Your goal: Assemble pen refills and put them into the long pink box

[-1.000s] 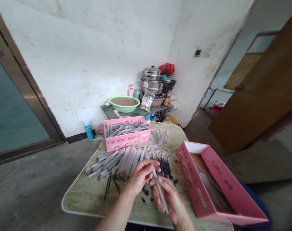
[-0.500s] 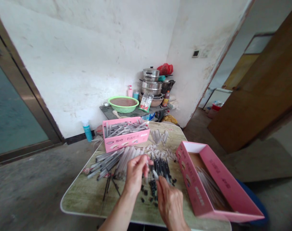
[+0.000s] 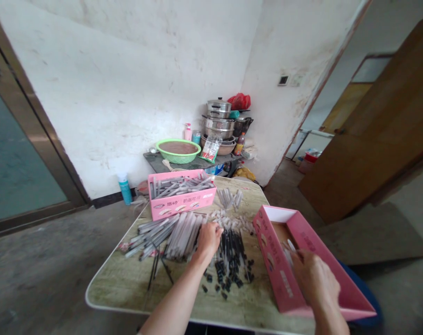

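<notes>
Over the near part of the right pink box (image 3: 337,274), my right hand (image 3: 314,277) is closed on a pale pen (image 3: 291,245) whose whitish end sticks out past the fingers. Other clear pens in that box are mostly hidden by the hand. My left hand (image 3: 209,239) has its fingers pinched together at the pile of small clear caps (image 3: 232,218); what they hold, if anything, is hidden. Beside it lie black pen refills (image 3: 232,244) and a row of clear pen barrels (image 3: 183,235). Small black plugs (image 3: 225,279) are scattered nearer to me.
A second pink box (image 3: 183,205) full of grey-tipped barrels stands at the table's far left. Grey barrels (image 3: 155,232) and thin dark rods (image 3: 155,270) lie left on the table (image 3: 117,284). Behind are a green basin (image 3: 178,158) and stacked pots (image 3: 219,123).
My right hand has moved right from the table's middle into the right pink box with the pale pen. My left hand has shifted slightly forward to the clear caps.
</notes>
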{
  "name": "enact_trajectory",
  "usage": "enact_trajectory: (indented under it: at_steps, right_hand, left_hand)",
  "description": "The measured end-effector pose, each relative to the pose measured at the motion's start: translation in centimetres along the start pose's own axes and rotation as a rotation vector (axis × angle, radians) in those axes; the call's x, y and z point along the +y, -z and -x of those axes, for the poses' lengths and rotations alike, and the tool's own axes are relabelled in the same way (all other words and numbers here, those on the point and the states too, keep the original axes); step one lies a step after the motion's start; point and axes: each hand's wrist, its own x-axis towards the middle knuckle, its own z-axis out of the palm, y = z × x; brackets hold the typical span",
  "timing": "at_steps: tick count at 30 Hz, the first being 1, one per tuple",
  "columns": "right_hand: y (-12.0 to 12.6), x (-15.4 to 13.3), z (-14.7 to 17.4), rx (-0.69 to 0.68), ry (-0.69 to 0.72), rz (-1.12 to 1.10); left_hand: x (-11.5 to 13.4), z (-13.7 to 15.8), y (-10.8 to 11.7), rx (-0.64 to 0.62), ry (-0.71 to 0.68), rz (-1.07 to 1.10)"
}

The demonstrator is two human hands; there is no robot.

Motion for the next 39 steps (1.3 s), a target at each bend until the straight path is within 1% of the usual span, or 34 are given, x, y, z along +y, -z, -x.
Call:
enact_trajectory:
  at_steps: [1,2,3,5,6,7,9,11,14,16,18,22,27,32,35,39]
  right_hand:
    - [-0.2,0.1,-0.1,0.000,0.011,-0.005]
    - [-0.3,0.0,0.1,0.039,0.020,-0.014]
    - [-0.5,-0.3,0.4,0.110,0.028,-0.030]
    - [-0.6,-1.6,1.5,0.267,0.058,-0.110]
    - [-0.8,-2.5,2.1,0.309,0.094,-0.178]
    - [-1.1,-3.5,2.6,0.311,0.149,-0.258]
    - [-2.2,-5.9,3.5,0.220,0.289,-0.384]
    - [-3.9,-8.5,3.8,0.089,0.400,-0.372]
    - [-6.7,-12.1,3.3,-0.028,0.439,-0.224]
    - [-8.0,-13.9,2.6,-0.055,0.450,-0.178]
    - [-8.9,-15.2,1.8,-0.069,0.453,-0.155]
    - [-9.6,-16.4,0.4,-0.094,0.458,-0.115]
    - [-10.1,-17.3,-1.3,-0.124,0.461,-0.096]
    - [-10.2,-18.4,-2.5,-0.118,0.429,-0.097]
    - [-10.3,-18.7,-1.5,-0.133,0.425,-0.113]
    - [-10.7,-18.7,1.3,-0.186,0.444,-0.154]
  left_hand:
    - [-0.2,-0.1,-0.1,0.013,-0.002,-0.011]
    - [-0.3,-0.2,-0.1,0.026,-0.004,-0.021]
    - [-0.4,-0.3,0.0,0.040,-0.006,-0.031]
    - [-0.4,-0.4,0.6,0.070,-0.007,-0.053]
    - [-0.4,-0.3,0.9,0.093,-0.014,-0.060]
    - [-0.3,-0.1,1.4,0.119,-0.027,-0.062]
    - [-0.2,0.9,2.3,0.161,-0.072,-0.037]
    - [-0.3,2.4,3.0,0.168,-0.121,0.010]
    - [-0.7,4.8,3.8,0.145,-0.151,0.052]
    - [-1.0,5.9,4.0,0.135,-0.159,0.057]
    - [-1.4,6.4,4.1,0.139,-0.170,0.061]
    - [-1.6,6.4,4.4,0.195,-0.194,0.075]
    - [-1.4,6.4,4.3,0.208,-0.212,0.088]
    - [-1.2,6.3,4.3,0.236,-0.233,0.075]
    - [-1.3,6.2,4.3,0.270,-0.256,0.057]
    - [-1.3,6.1,4.2,0.261,-0.253,0.037]
